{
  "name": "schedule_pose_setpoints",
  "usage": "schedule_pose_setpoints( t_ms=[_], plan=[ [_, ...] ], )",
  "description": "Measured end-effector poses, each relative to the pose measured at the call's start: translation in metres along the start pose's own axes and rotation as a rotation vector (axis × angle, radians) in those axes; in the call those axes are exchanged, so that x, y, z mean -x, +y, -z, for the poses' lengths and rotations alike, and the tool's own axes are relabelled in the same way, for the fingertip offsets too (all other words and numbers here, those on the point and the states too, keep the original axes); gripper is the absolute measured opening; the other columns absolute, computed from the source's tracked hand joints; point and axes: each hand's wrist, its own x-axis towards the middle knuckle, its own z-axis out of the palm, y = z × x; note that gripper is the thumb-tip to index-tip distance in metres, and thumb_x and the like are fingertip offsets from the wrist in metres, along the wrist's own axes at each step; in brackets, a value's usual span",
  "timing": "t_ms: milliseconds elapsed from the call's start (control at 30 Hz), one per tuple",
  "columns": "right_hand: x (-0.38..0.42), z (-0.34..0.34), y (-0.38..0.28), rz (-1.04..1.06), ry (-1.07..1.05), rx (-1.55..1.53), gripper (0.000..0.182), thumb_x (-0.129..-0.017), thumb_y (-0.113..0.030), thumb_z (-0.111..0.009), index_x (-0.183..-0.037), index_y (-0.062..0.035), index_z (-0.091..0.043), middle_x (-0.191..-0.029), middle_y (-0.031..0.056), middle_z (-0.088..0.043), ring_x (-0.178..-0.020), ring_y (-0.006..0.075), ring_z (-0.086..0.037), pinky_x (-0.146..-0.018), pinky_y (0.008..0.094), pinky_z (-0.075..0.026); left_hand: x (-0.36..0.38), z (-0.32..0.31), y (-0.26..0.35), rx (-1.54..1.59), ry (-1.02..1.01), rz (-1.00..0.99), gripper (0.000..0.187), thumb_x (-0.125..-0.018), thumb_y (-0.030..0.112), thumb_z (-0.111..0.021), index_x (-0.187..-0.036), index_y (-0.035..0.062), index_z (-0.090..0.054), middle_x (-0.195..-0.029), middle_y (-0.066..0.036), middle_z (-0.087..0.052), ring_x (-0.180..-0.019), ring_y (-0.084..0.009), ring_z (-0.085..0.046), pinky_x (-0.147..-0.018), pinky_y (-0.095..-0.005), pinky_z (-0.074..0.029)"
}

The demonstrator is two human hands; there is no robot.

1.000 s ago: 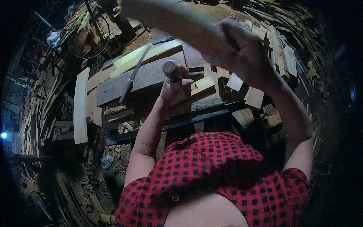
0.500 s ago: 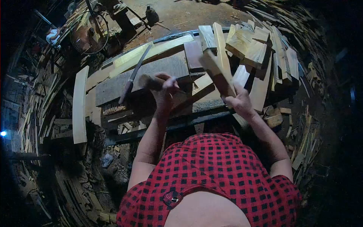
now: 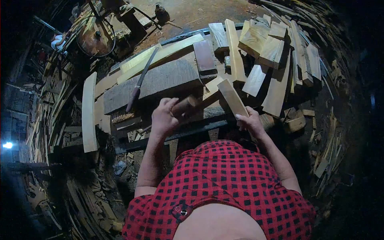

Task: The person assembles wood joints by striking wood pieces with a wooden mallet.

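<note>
My left hand (image 3: 165, 116) is closed around a short, thick, round-ended wooden piece (image 3: 185, 105), which looks like a tool handle; its other end is hard to make out. My right hand (image 3: 251, 121) grips the lower end of a small flat wooden board (image 3: 232, 98), tilted up and leftward over the bench. Behind my left hand lies a heavy grey timber block (image 3: 152, 82). A long tool with a dark handle (image 3: 134, 98) and a narrow blade rests across that block.
Cut wood blocks (image 3: 262, 42) are piled at the bench's right. A pale board (image 3: 89, 112) sticks out at the left end. A reddish-brown block (image 3: 204, 56) lies mid-bench. Wood scraps (image 3: 48, 108) cover the floor, and a round wheel-like frame (image 3: 96, 40) stands behind.
The board in my right hand has come down and nearer to me. In my left hand, the round-ended piece has swung from pointing left to pointing right, and that hand has lowered.
</note>
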Motion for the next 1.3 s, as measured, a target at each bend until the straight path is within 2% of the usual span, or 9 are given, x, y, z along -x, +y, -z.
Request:
schedule_pose_setpoints(
  t_ms=[67,267,467,767,1033,1200,1233,1267,1300],
  plan=[
    [-0.003,0.007,0.017,0.053,0.010,0.000,0.030,-0.075,-0.021,-0.069,-0.092,-0.0016,-0.055,-0.072,0.0029,-0.056,-0.060,0.0068,-0.050,-0.051,0.0227,-0.040,0.016,-0.014,-0.025,-0.308,0.016,0.099,0.041,-0.065,0.018,-0.069,-0.103,0.0079,-0.058,-0.106,-0.016,-0.052,-0.085,-0.0364,-0.058,-0.075,-0.0379,-0.048],
    [0.008,0.019,0.032,0.013,0.047,-0.063,0.032,-0.076,-0.024,-0.068,-0.094,-0.0008,-0.057,-0.076,0.0002,-0.057,-0.064,0.0073,-0.050,-0.059,0.0235,-0.041,0.023,-0.018,-0.062,-0.333,-0.192,0.266,0.039,-0.059,0.008,-0.059,-0.098,0.0061,-0.056,-0.099,-0.018,-0.049,-0.086,-0.0383,-0.056,-0.073,-0.0450,-0.047],
    [0.005,0.024,0.044,0.031,0.066,-0.051,0.033,-0.077,-0.027,-0.067,-0.094,-0.0010,-0.056,-0.075,0.0007,-0.056,-0.062,0.0070,-0.050,-0.056,0.0230,-0.042,0.017,-0.011,-0.067,-0.392,-0.307,0.253,0.036,-0.061,0.012,-0.068,-0.092,0.0034,-0.053,-0.095,-0.018,-0.049,-0.087,-0.0390,-0.054,-0.073,-0.0448,-0.046],
    [0.009,0.015,0.026,0.002,0.103,-0.022,0.032,-0.078,-0.026,-0.066,-0.095,-0.0015,-0.055,-0.075,0.0015,-0.056,-0.062,0.0069,-0.049,-0.055,0.0235,-0.042,0.040,-0.011,-0.071,-0.240,-0.183,0.084,0.047,-0.061,0.011,-0.071,-0.102,0.0061,-0.048,-0.097,-0.017,-0.047,-0.088,-0.0389,-0.054,-0.073,-0.0442,-0.046],
    [0.008,0.001,-0.011,-0.110,0.078,0.045,0.030,-0.080,-0.028,-0.064,-0.090,-0.0027,-0.051,-0.072,0.0014,-0.052,-0.062,0.0079,-0.049,-0.055,0.0242,-0.043,0.080,0.010,-0.039,-0.226,-0.052,0.176,0.049,-0.061,0.012,-0.071,-0.105,0.0069,-0.049,-0.098,-0.012,-0.049,-0.087,-0.0355,-0.056,-0.070,-0.0420,-0.047],
    [-0.022,-0.006,0.003,0.207,0.287,0.272,0.034,-0.082,-0.029,-0.062,-0.096,-0.0015,-0.047,-0.071,0.0039,-0.054,-0.063,0.0085,-0.050,-0.054,0.0253,-0.044,0.098,0.021,-0.039,-0.234,0.042,0.139,0.050,-0.062,0.012,-0.070,-0.108,0.0070,-0.051,-0.100,-0.011,-0.052,-0.087,-0.0327,-0.057,-0.070,-0.0394,-0.048],
    [-0.016,-0.001,-0.002,0.047,0.212,0.238,0.042,-0.081,-0.033,-0.062,-0.103,-0.0009,-0.047,-0.076,0.0115,-0.060,-0.067,0.0200,-0.058,-0.060,0.0329,-0.047,0.100,0.023,-0.035,-0.229,0.068,0.131,0.051,-0.062,0.012,-0.071,-0.109,0.0072,-0.051,-0.101,-0.011,-0.052,-0.087,-0.0324,-0.057,-0.070,-0.0388,-0.048],
    [-0.018,-0.001,-0.002,0.046,0.209,0.240,0.042,-0.081,-0.033,-0.062,-0.103,-0.0009,-0.047,-0.076,0.0115,-0.060,-0.067,0.0200,-0.058,-0.060,0.0329,-0.047,0.101,0.025,-0.033,-0.223,0.094,0.123,0.052,-0.062,0.012,-0.072,-0.110,0.0073,-0.051,-0.102,-0.011,-0.053,-0.088,-0.0321,-0.057,-0.071,-0.0382,-0.048],
    [-0.020,-0.001,-0.003,0.172,0.289,0.500,0.047,-0.080,-0.036,-0.062,-0.107,-0.0012,-0.046,-0.080,0.0161,-0.061,-0.072,0.0280,-0.059,-0.065,0.0374,-0.047,0.102,0.025,-0.033,-0.221,0.094,0.126,0.052,-0.062,0.012,-0.072,-0.110,0.0073,-0.051,-0.102,-0.011,-0.053,-0.088,-0.0321,-0.057,-0.071,-0.0382,-0.048]
  ],
)
